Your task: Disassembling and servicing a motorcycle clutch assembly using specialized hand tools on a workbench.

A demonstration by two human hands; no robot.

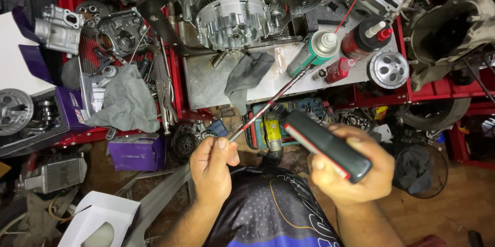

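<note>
My left hand [211,167] pinches the near end of a long thin metal rod [270,103] that slants up toward the workbench. My right hand [356,172] grips a dark handle with a red stripe [325,145], held at chest height. Both hands are low in the view, in front of my patterned shirt. Beyond them an engine case with an exposed clutch basket [232,17] stands on a metal plate [206,84].
A green spray can [314,51], a red-capped bottle [363,38], a small red bottle [339,70] and a round metal part [389,69] lie on the bench. Grey rags [126,102] [247,74], locking pliers [164,84], a purple box [135,151] and a yellow drill [271,129] sit around.
</note>
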